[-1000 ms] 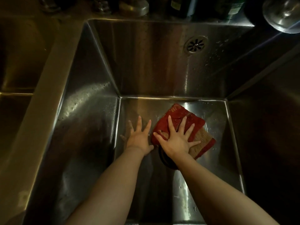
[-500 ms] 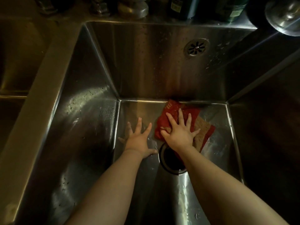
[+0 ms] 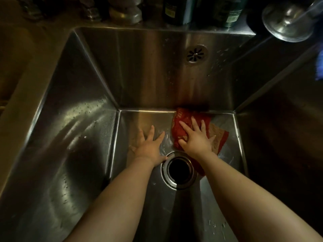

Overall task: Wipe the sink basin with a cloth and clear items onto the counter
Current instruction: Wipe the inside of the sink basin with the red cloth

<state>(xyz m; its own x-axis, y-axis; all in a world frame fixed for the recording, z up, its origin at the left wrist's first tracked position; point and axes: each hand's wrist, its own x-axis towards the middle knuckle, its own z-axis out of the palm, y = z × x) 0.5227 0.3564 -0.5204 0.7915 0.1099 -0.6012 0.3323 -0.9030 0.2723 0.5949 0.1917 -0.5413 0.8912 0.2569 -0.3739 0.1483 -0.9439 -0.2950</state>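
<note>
My red cloth (image 3: 182, 120) lies flat on the floor of the steel sink basin (image 3: 78, 137), touching the back wall, just beyond the drain (image 3: 179, 169). My left hand (image 3: 150, 147) presses the bare floor beside it.

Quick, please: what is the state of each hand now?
Left hand: open, flat on the sink floor, holding nothing.
Right hand: open, pressing flat on the red cloth.

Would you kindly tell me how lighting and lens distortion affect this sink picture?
Head view: dim; glare streaks the left of the sink, its right wall nearly black; wide-angle splays the walls; red cloth under the right hand reads clearly; blue thing at right edge blurred.
</note>
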